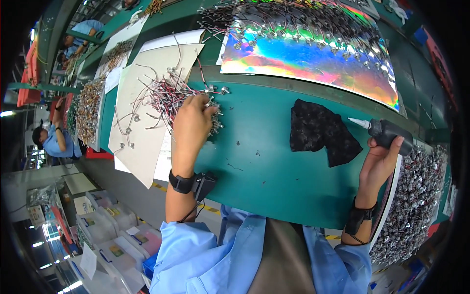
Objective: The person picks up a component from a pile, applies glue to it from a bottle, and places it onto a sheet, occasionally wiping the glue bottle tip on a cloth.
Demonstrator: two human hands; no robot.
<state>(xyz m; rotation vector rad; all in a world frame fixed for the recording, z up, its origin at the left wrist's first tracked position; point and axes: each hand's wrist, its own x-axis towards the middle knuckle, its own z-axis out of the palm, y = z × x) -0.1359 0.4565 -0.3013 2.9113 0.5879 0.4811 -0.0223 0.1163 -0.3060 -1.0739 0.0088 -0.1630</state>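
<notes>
My left hand (192, 123) reaches into a pile of small metal parts with red and black wire leads (169, 95). Its fingers are curled together at the pile's right edge, and what they pinch is hidden beneath them. At the right, my right hand (378, 164) is wrapped around a black squeeze bottle (394, 137) with a pale pointed nozzle, held tilted with the nozzle toward the upper left. Just left of that nozzle, a crumpled black cloth (323, 130) lies on the green work mat (259, 181).
Beige cardboard (139, 83) lies under part of the pile. Beyond the mat, a shiny rainbow-reflecting sheet (308, 59) carries many wired parts. More parts fill a tray (409, 206) at right. Plastic bins (117, 245) stand lower left; another person (56, 142) sits farther left.
</notes>
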